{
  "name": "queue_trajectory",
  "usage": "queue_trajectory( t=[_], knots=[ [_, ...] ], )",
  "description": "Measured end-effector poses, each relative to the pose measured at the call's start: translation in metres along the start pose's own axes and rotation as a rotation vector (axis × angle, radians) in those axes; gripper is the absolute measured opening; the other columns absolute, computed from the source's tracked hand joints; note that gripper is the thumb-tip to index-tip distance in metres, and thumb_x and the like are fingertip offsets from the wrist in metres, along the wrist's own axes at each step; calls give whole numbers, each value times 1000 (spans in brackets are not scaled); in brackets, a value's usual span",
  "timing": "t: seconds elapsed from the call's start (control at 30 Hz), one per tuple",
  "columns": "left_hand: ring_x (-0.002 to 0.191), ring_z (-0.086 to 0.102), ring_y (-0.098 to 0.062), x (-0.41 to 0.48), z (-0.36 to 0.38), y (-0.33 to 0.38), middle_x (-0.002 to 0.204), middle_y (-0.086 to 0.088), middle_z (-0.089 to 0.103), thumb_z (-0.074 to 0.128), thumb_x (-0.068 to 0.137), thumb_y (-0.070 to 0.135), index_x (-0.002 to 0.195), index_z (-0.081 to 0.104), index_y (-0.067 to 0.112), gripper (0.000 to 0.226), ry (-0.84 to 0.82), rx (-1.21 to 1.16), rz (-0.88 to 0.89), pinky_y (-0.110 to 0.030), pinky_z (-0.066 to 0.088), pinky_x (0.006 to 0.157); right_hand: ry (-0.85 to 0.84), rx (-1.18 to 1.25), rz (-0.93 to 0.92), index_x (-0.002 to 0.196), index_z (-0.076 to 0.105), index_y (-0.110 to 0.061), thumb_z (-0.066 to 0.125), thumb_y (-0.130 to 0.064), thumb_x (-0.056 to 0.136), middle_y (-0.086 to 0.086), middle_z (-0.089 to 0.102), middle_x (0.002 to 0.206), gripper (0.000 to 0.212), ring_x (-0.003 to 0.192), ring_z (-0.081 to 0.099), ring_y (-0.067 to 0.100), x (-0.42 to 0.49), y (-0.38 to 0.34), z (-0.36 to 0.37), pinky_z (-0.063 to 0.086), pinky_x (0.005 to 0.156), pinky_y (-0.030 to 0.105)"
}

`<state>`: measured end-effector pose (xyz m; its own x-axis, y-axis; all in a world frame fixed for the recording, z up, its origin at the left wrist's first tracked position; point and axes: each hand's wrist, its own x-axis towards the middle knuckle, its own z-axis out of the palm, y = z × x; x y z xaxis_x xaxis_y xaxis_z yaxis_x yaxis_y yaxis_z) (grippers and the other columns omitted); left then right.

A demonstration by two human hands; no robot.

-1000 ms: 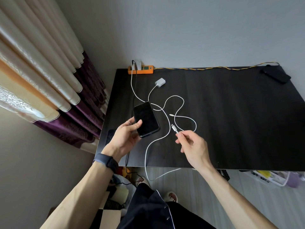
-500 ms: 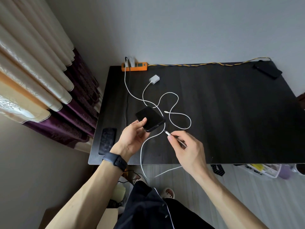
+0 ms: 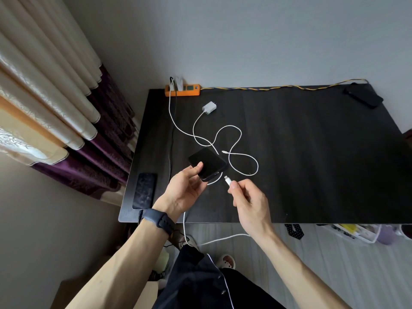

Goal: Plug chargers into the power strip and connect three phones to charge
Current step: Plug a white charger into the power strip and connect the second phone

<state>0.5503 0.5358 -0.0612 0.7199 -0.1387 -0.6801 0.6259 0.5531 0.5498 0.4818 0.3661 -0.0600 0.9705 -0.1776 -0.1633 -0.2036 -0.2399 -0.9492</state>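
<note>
My left hand [image 3: 184, 189] holds a black phone [image 3: 208, 162] above the dark table [image 3: 312, 157], its port end turned toward my right hand. My right hand [image 3: 248, 200] pinches the white cable's connector [image 3: 227, 179], whose tip sits a short gap from the phone's port. That cable runs from a white charger [image 3: 178, 82] plugged into the orange power strip [image 3: 182, 89] at the table's back left corner. A second white charger [image 3: 209, 107] lies unplugged on the table, its cable [image 3: 240, 152] looped. Another phone [image 3: 145, 190] lies at the front left corner, a third phone [image 3: 364, 97] at the back right.
Curtains [image 3: 55, 103] hang to the left of the table. The strip's yellow-blue cord [image 3: 278, 88] runs along the back edge. A clear bin [image 3: 354, 233] with items sits on the floor under the front right edge. The wall stands close behind.
The camera view shifted. My left hand turned the phone so its port end faces my right hand, and my right hand brought the connector up close to the port.
</note>
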Motion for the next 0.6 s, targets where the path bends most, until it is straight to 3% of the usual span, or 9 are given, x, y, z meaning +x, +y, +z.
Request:
queue_trajectory(
  t=[0.17,0.3,0.4,0.43,0.5,0.6],
  knots=[
    [70,71,-12,2,1,-3,90,-4,73,69,89,13,125,50,14,40,-13,4,5,-22,56,56,-12,14,0,79,61,-8,56,-29,100,-10,49,50,29,45,41,4,-1,-3,1,34,48,14],
    [66,70,-11,1,7,-6,81,-3,73,64,93,11,95,62,13,3,-61,45,6,-21,55,56,-20,13,2,79,61,-8,56,-27,100,-10,49,49,29,45,40,4,1,-4,2,33,47,14],
    [70,71,-11,3,8,-7,84,-2,74,62,94,11,74,75,19,26,-105,76,31,-20,56,58,-23,5,-3,79,61,-10,57,-28,100,-10,48,51,28,46,40,5,1,-3,2,33,49,14],
    [73,71,-12,2,8,-7,88,-3,74,62,94,11,75,77,20,26,-112,82,36,-21,57,61,-26,1,-1,78,61,-11,57,-29,99,-10,48,52,28,47,39,5,1,-2,3,33,49,14],
    [85,73,-17,1,7,-7,101,-8,74,63,93,11,96,75,17,14,-112,91,67,-25,59,73,-28,-2,18,78,62,-14,56,-32,99,-10,47,51,29,47,38,5,2,-1,3,33,50,16],
    [104,70,-28,2,4,-6,118,-16,71,66,91,9,131,57,10,42,-103,92,129,-36,58,90,-7,-25,37,77,63,-15,57,-34,99,-11,48,51,29,48,39,6,2,1,4,34,51,16]
  ],
)
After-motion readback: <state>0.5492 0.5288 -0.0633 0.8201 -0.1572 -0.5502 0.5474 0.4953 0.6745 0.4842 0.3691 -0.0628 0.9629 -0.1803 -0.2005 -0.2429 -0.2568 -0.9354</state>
